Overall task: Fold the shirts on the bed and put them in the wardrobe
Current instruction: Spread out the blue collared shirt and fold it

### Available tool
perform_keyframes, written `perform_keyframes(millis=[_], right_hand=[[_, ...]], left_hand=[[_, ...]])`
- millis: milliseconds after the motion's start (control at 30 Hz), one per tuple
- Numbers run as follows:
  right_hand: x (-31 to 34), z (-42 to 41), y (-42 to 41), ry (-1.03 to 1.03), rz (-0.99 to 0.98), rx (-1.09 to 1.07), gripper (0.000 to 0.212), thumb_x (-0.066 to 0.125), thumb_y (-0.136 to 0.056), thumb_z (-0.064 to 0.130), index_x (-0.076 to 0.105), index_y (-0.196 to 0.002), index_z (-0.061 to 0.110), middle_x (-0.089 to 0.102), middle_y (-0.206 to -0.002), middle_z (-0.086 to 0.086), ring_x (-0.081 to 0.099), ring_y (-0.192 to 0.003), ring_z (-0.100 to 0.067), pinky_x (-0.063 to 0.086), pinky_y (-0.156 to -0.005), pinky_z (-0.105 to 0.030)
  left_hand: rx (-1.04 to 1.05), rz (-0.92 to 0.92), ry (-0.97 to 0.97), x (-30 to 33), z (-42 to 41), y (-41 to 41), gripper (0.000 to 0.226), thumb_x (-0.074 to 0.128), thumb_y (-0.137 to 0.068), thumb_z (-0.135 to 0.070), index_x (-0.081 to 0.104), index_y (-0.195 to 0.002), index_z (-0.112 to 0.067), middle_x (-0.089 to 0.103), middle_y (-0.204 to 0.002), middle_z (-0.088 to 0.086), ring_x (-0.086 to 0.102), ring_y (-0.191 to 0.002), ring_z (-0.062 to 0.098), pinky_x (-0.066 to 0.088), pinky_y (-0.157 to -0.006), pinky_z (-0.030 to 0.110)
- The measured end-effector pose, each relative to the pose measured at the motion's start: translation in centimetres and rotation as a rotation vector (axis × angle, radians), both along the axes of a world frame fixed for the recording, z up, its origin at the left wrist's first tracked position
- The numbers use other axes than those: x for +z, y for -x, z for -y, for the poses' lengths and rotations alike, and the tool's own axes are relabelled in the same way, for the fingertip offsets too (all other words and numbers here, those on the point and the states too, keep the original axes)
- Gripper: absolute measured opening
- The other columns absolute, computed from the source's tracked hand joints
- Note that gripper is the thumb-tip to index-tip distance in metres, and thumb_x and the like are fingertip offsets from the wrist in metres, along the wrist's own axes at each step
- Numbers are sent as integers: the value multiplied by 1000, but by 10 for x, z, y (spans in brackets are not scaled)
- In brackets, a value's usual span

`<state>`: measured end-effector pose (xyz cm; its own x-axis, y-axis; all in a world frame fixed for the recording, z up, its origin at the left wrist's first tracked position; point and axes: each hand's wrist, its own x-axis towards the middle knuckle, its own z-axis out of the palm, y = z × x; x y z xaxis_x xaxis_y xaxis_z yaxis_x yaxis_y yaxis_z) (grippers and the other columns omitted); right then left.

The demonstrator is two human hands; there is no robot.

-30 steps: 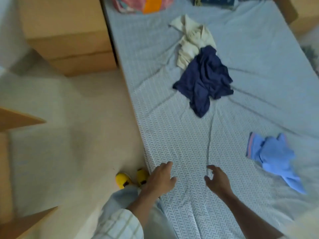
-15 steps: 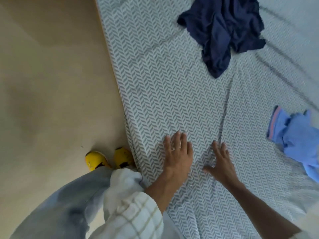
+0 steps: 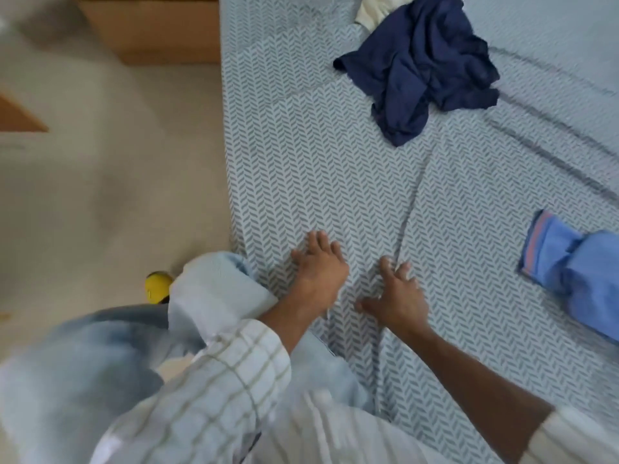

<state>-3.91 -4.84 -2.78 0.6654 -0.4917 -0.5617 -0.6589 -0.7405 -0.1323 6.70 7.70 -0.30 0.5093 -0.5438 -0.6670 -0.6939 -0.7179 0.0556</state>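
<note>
A crumpled navy shirt [image 3: 422, 65] lies on the bed's chevron sheet [image 3: 301, 162], far ahead of both hands. A cream shirt [image 3: 375, 8] peeks out behind it at the top edge. Off to the right lies a light blue shirt [image 3: 576, 272] with a pink-striped hem. My left hand [image 3: 318, 269] rests flat on the sheet near the bed's left edge, fingers straight. Beside it, my right hand [image 3: 395, 296] presses the sheet with spread fingers, next to a long wrinkle [image 3: 412, 195]. Neither hand holds any cloth.
A wooden cabinet [image 3: 160, 28] stands on the beige floor [image 3: 110, 182] left of the bed. Another wooden corner [image 3: 20, 115] juts in at the far left. One yellow slipper [image 3: 157, 286] shows by the bed's edge, beside my jeans-clad leg.
Both hands came down from hovering onto the sheet and now lie flat on it. The view has swung, bringing the cabinet and cream shirt back in at the top.
</note>
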Motion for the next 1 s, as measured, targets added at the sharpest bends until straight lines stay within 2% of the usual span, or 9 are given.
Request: perform_keyframes(millis=[133, 233, 333, 433, 633, 733, 833, 900, 1000], right_hand=[[1, 2, 10, -10, 92, 70, 92, 71, -76, 61, 23, -150, 33, 16, -160, -23, 35, -136, -49, 43, -103, -50], [2, 6, 27, -15, 197, 168, 63, 64, -83, 55, 44, -139, 35, 37, -148, -11, 45, -125, -42, 50, -93, -47], [1, 18, 52, -127, 351, 169, 38, 62, -87, 42, 64, -123, 31, 58, -130, 2, 58, -117, -27, 49, -89, -36], [2, 47, 78, -131, 438, 65, 33, 62, -93, 31, 68, -124, 22, 68, -125, 2, 64, -113, -19, 47, -93, -27], [3, 155, 120, 142, 638, -178, 29, 65, -89, 15, 71, -117, 15, 65, -125, -6, 64, -108, -31, 52, -86, -38], [14, 214, 128, 363, 510, -300, 52, 67, -81, 12, 59, -132, 15, 51, -140, -14, 50, -125, -38, 45, -94, -47], [15, 257, 133, 416, 306, -351, 65, 63, -81, 17, 44, -143, 22, 42, -146, -10, 39, -131, -37, 41, -97, -49], [10, 273, 135, 385, 199, -338, 62, 57, -86, 23, 40, -145, 26, 46, -142, -6, 39, -130, -34, 41, -99, -50], [4, 281, 129, 398, 161, -396, 40, 54, -88, 21, 56, -128, 24, 57, -129, -7, 43, -128, -31, 40, -101, -48]], left_hand=[[100, 17, -49, -3, 6, 42, 98, 68, -90, -26, 0, -155, 0, -6, -158, 34, -4, -144, 56, 23, -111, 69], [-24, 51, -63, 3, 15, 70, 87, 65, -91, -28, 12, -153, 3, 12, -158, 31, 8, -146, 50, 15, -119, 58], [-39, 55, 23, -3, 26, 85, 74, 64, -90, -37, 32, -148, -3, 33, -150, 25, 26, -138, 43, 29, -115, 52], [-22, -5, 156, -10, 43, 88, 76, 65, -88, -42, 32, -150, -12, 24, -157, 17, 21, -145, 32, 37, -112, 46], [-154, 25, 153, -18, 78, 96, 83, 59, -93, -47, 15, -157, -17, 8, -164, 15, 8, -151, 36, 26, -118, 49], [-152, 28, 143, -23, 87, 95, 80, 57, -93, -43, 15, -157, -17, 9, -164, 14, 6, -152, 31, 30, -116, 49], [-158, 13, 121, -24, 91, 92, 80, 56, -94, -42, 14, -157, -17, 8, -164, 13, 5, -152, 31, 32, -115, 50], [-147, -18, 124, -25, 90, 91, 80, 55, -95, -40, 11, -158, -18, 4, -165, 13, 2, -152, 31, 29, -117, 50], [-136, -61, 177, -25, 85, 86, 79, 55, -97, -37, 9, -158, -19, 0, -165, 12, -3, -152, 29, 25, -119, 48]])
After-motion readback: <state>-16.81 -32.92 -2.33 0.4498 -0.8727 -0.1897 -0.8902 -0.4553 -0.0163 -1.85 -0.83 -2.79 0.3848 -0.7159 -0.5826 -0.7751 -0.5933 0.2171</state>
